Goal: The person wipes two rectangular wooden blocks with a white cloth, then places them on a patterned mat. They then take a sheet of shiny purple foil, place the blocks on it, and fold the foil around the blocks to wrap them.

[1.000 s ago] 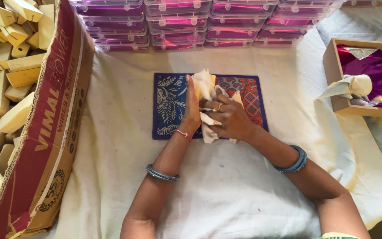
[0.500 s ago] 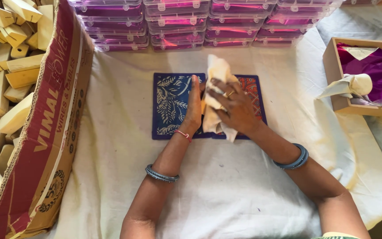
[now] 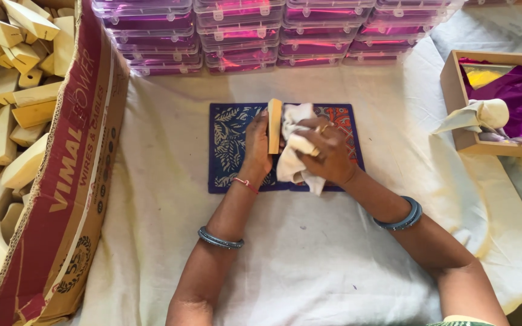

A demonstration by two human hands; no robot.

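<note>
Over one patterned mat: two hands, one wooden block, one cloth.

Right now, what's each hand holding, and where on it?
Left hand holds a wooden block upright by its left face. Right hand clutches a bunched white cloth against its other face.

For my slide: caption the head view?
Left hand holds a wooden block upright; right hand rubs it with a cloth.
</note>
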